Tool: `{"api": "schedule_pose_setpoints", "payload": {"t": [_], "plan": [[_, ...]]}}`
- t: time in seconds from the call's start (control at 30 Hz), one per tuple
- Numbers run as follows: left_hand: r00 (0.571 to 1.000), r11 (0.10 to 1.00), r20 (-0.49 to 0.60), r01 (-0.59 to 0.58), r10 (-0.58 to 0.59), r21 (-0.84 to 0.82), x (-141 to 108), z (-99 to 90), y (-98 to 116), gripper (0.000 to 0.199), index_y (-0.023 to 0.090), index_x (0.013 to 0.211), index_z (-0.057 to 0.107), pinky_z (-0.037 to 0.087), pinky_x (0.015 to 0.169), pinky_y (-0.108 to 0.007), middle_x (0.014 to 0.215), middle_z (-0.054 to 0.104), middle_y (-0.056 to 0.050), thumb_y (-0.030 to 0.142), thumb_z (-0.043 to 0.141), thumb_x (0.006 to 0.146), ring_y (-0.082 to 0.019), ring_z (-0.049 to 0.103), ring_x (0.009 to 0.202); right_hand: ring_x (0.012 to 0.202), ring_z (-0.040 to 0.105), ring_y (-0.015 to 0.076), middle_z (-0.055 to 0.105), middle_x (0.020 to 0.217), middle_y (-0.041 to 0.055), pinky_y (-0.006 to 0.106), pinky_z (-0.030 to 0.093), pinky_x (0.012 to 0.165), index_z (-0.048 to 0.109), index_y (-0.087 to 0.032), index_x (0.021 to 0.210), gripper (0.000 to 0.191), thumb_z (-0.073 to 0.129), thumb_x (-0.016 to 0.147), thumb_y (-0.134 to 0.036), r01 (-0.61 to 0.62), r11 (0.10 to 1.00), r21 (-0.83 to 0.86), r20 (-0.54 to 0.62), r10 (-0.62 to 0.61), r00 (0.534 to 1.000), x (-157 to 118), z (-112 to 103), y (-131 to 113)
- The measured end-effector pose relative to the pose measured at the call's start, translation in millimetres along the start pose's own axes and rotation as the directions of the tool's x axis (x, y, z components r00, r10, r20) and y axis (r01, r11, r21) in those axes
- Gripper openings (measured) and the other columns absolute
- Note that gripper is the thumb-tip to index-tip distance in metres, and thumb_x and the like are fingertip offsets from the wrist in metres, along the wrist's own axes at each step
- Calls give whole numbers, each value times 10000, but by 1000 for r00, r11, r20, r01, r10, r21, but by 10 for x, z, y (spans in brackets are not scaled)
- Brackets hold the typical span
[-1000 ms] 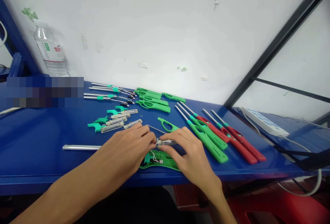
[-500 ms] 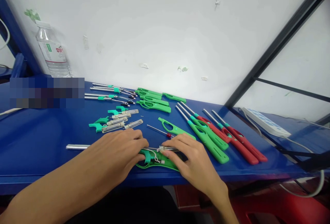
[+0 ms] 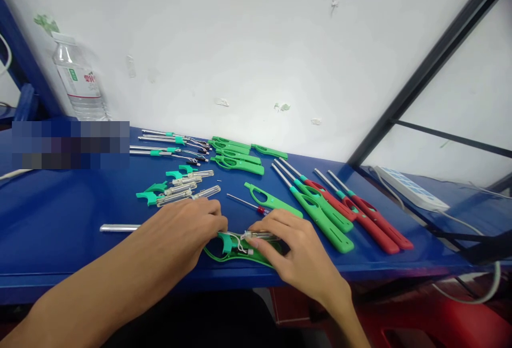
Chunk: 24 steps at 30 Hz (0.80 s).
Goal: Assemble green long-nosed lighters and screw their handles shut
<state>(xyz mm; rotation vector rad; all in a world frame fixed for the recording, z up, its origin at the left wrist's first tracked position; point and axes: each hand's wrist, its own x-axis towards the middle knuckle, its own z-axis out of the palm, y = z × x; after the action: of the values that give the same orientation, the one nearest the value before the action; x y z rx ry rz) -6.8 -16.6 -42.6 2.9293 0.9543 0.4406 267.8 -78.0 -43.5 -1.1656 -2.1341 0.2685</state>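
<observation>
Near the front edge of the blue bench (image 3: 72, 252), a green handle half (image 3: 260, 259) lies open-side up, with a teal trigger (image 3: 226, 243) and white wire (image 3: 240, 245) at it. Above it, the right hand (image 3: 298, 246) has its grip closed on a clear tank (image 3: 259, 235) — thumb on the near side, fingers over the top. The left hand (image 3: 186, 230) is beside the trigger; I cannot tell whether its grip holds anything. A metal tube (image 3: 119, 228) extends left from behind that forearm — and a screwdriver (image 3: 263, 210) lies beyond the hands.
</observation>
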Motion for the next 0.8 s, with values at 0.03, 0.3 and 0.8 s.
{"api": "schedule_pose_setpoints", "payload": {"t": [0.03, 0.3, 0.8], "plan": [[1000, 1000, -11, 15, -15, 4, 8, -18, 34, 418, 297, 1039, 748, 366, 725, -395, 1008, 702, -20, -18, 479, 989, -234, 633, 859, 943, 752, 215, 820, 1019, 3, 373, 538, 873, 818, -249, 1056, 103, 744, 1101, -304, -3, 1000, 0, 5, 3, 1000, 0, 0, -2], [999, 996, -18, 45, -43, 76, 31, -94, 173, 498, 254, 956, 777, 399, 713, -394, 969, 716, -33, -101, 434, 895, -233, 646, 843, 914, 733, 213, 813, 992, 10, 378, 514, 857, 811, -244, 1047, 140, 699, 1116, -291, 9, 1000, 1, 27, -9, 1000, 3, -21, -32], [999, 995, -18, 48, -47, 83, 6, -130, 202, 518, 276, 1043, 798, 390, 716, -392, 1014, 746, -37, -94, 459, 911, -242, 668, 850, 929, 703, 214, 786, 971, 5, 365, 474, 843, 753, -234, 999, 185, 620, 1127, -228, 24, 1000, 0, 47, -24, 999, 5, -40, -35]]}}
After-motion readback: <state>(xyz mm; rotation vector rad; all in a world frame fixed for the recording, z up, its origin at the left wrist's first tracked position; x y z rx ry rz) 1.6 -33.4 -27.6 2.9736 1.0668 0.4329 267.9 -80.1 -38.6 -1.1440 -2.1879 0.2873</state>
